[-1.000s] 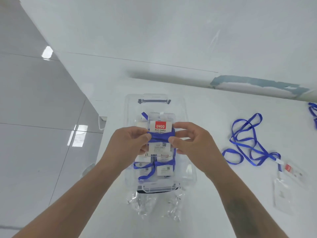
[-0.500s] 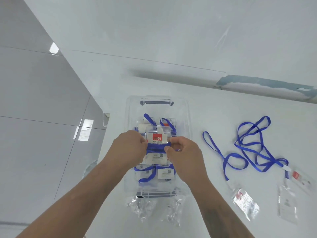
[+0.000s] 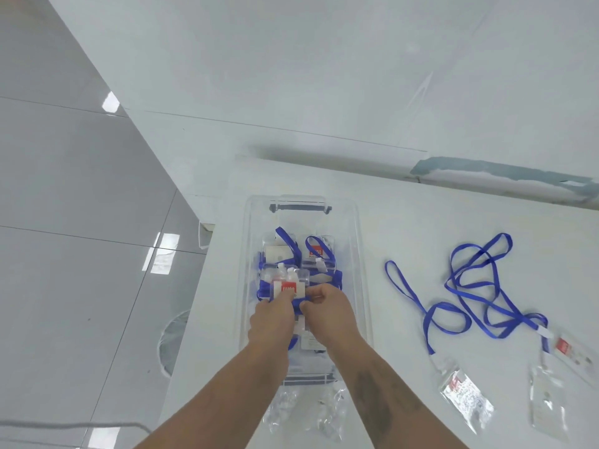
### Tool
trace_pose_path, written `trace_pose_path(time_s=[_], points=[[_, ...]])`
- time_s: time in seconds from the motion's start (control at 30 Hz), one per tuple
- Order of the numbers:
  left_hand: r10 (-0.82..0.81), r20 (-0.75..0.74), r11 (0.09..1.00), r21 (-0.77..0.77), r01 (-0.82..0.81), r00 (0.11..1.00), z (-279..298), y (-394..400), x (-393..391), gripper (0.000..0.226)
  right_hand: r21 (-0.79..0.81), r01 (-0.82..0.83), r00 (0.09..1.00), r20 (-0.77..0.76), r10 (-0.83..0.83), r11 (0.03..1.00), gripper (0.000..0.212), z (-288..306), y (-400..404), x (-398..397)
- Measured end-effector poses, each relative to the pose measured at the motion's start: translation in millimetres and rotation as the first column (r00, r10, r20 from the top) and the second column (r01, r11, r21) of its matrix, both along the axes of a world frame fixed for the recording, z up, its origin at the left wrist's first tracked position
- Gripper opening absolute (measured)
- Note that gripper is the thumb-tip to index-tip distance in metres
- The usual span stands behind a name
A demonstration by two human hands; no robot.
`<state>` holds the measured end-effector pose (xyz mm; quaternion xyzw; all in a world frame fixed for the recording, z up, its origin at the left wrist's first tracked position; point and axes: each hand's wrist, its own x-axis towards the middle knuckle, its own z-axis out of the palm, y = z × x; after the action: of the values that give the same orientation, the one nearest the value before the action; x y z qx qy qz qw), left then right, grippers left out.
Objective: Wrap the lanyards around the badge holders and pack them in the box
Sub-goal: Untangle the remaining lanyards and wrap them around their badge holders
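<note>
Box (image 3: 361, 254) sits on table (image 3: 421, 228) near its left edge. Wrapped badge holders (image 3: 319, 251) lie inside at the far end. Both hands, left hand (image 3: 272, 319) and right hand (image 3: 327, 311), over box middle, holding a wrapped holder (image 3: 287, 285). Loose lanyards (image 3: 470, 286) right of box, unwrapped holders (image 3: 466, 396) at their near ends. Plastic bags (image 3: 304, 413) just near of box.

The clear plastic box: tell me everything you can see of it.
The clear plastic box is a long, lidless, transparent tub standing on the white table, its long side running away from the person. A dark grey handle bar sits at its far end and another at its near end. Inside lie several badge holders wrapped in blue lanyard. The left hand and right hand reach into it, lowering a wrapped badge holder. Crumpled clear bags lie at its near end.
</note>
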<state>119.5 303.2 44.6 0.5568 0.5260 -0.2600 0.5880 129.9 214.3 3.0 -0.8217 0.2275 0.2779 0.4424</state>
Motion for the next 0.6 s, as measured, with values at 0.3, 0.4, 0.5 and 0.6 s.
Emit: trace_pose_path(time_s=[0.3, 0.4, 0.5, 0.6], points=[[0.016, -0.100, 0.999, -0.034, -0.020, 0.995, -10.3, -2.6, 4.9, 0.051, -0.191, -0.363, 0.922, -0.215, 0.322, 0.912, 0.019, -25.7, 4.1, 8.1], [0.019, -0.095, 0.999, -0.049, -0.024, 0.995, -3.8, -1.8, 6.4, 0.041, -0.213, -0.409, 0.896, -0.280, 0.346, 0.887, 0.025, -33.1, 8.1, 10.0], [0.002, -0.078, 0.998, -0.055, -0.007, 0.997, 1.7, 1.3, 3.9, 0.030, -0.237, -0.435, 0.885, -0.287, 0.366, 0.869, 0.030, -38.0, 10.5, 9.7], [0.018, -0.012, 0.997, -0.075, -0.019, 1.000, 9.3, 4.1, 1.9, 0.020, -0.270, -0.457, 0.884, -0.245, 0.398, 0.848, 0.029, -40.8, 11.1, 9.4]])
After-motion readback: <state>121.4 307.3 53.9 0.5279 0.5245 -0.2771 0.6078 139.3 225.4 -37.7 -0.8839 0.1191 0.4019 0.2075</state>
